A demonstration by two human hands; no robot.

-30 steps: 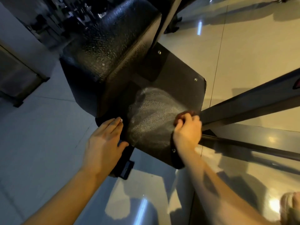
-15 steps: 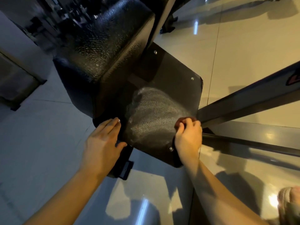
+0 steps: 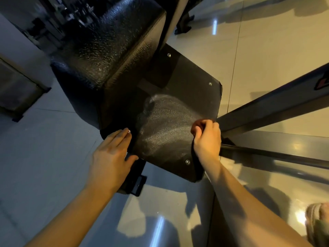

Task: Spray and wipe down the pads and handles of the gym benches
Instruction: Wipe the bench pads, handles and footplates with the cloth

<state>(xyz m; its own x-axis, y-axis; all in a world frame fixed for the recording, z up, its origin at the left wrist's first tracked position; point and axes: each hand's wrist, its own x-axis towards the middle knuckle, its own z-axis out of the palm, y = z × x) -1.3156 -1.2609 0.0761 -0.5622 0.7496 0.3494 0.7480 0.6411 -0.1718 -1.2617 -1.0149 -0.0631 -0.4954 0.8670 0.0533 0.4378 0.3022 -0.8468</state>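
Note:
A black textured bench pad rises toward the upper left. Below it lies a flat black plate with bolts at its corners and a pale wet smear across its middle. My right hand grips a small reddish cloth and holds it against the plate's right edge. My left hand rests flat, fingers straight, on the plate's left corner by a bolt. No spray bottle is in view.
Dark metal frame bars run from the plate to the right. A black bracket sticks out under the plate near my left wrist. Glossy tile floor surrounds the bench. A slippered foot shows at the lower right.
My right hand with the cloth has hardly shifted along the plate's right edge. My left hand stays flat on the left corner. The camera has drifted slightly.

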